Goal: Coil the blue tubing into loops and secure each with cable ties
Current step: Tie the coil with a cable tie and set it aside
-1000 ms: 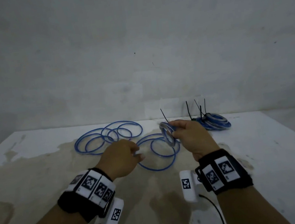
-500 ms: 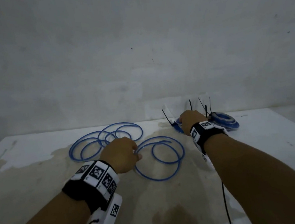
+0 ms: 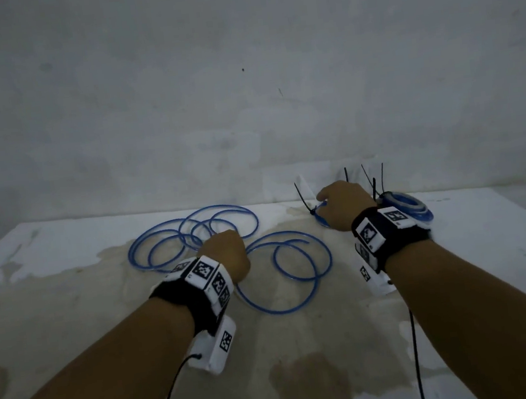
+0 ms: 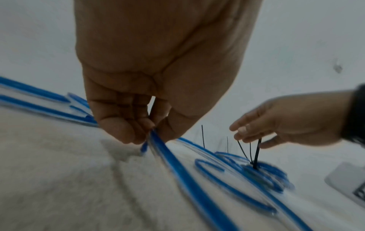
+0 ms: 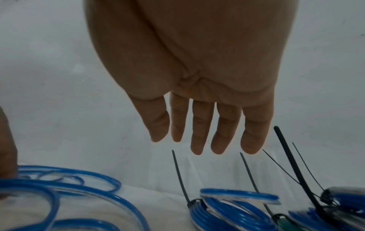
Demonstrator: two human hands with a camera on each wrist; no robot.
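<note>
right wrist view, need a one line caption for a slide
Open right hand hovers above tied blue tubing coils bristling with black cable ties on the white table.

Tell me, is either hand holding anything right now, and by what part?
The left hand pinches the loose blue tubing at a spot along its length. The right hand holds nothing, fingers straight above the tied coils.

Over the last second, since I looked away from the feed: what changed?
The right hand carried the tied coil to the far right by the finished coils and let go; its fingers now hang straight above it. The left hand kept pinching the loose tubing, which stayed on the table.
</note>
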